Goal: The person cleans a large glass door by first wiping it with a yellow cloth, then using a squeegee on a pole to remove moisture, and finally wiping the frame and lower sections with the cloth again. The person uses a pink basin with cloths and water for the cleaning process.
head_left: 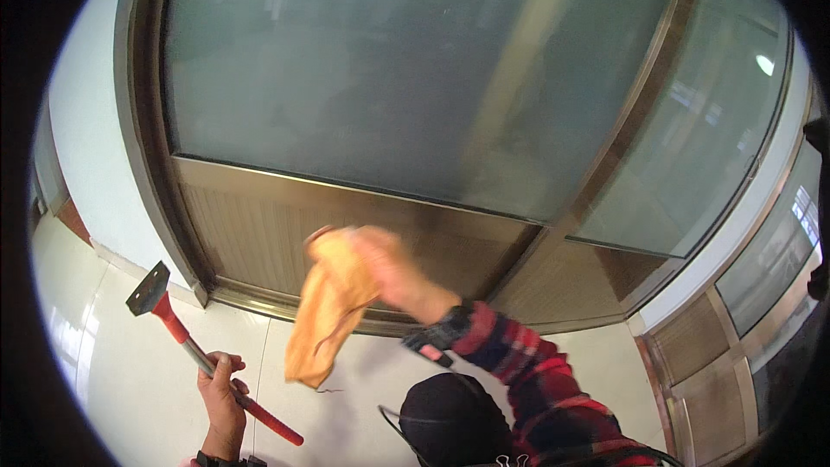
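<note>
My left hand (224, 395) grips a long-handled scraper (188, 345) by its metal shaft, just above the red lower grip. The scraper's flat, dark blade points up and to the left, over the floor. My right hand (389, 266), blurred by motion, holds an orange cloth (331, 311) that hangs down from the fingers. Behind the cloth is the brown ribbed lower panel (259, 227) of a metal-framed door. Above that panel the large glass pane (389, 78) carries a pale vertical streak or reflection. Whether the cloth touches the panel, I cannot tell.
The door frame (139, 110) meets a white wall (97, 123) on the left. A second glass pane (707, 130) stands to the right, with another glazed door (771, 279) beyond it. Pale tiles (369, 402) cover the floor. A black rounded shape (454, 421) sits low in front.
</note>
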`<control>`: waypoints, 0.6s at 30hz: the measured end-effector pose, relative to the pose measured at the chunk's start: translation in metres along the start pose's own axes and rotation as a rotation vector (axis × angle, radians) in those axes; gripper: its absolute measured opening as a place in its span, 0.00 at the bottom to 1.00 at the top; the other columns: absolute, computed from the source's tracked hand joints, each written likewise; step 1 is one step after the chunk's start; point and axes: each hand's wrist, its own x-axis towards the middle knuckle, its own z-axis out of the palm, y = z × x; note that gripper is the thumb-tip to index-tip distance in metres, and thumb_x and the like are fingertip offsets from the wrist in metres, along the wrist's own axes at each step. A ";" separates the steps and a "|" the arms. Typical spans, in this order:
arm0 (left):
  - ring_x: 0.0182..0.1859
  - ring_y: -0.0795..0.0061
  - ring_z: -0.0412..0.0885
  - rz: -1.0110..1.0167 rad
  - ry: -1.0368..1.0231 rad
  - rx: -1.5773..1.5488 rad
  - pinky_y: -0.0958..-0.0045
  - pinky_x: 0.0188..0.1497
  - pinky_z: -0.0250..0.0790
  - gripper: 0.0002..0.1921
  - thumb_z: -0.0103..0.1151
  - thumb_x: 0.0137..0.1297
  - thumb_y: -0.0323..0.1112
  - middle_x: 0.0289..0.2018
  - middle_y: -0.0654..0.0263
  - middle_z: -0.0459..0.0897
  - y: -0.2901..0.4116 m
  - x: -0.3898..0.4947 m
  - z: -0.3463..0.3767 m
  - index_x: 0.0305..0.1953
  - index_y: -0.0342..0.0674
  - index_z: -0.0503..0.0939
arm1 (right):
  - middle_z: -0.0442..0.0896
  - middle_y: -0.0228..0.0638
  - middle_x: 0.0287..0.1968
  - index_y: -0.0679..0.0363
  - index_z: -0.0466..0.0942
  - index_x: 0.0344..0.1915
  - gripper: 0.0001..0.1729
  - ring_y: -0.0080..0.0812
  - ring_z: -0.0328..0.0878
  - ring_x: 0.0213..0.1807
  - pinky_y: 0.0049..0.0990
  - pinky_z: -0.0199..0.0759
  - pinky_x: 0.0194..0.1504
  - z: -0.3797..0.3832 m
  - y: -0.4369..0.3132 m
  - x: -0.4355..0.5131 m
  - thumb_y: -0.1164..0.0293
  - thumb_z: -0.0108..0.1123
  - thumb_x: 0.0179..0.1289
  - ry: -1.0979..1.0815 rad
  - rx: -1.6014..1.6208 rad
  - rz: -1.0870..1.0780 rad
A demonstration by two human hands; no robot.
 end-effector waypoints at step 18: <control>0.33 0.82 0.76 -0.082 0.034 0.105 0.81 0.21 0.63 0.12 0.59 0.66 0.44 0.29 0.68 0.78 -0.026 0.012 -0.019 0.41 0.44 0.73 | 0.78 0.42 0.43 0.67 0.77 0.45 0.15 0.43 0.77 0.42 0.35 0.75 0.45 -0.229 -0.077 -0.063 0.75 0.59 0.55 0.902 -2.125 -0.517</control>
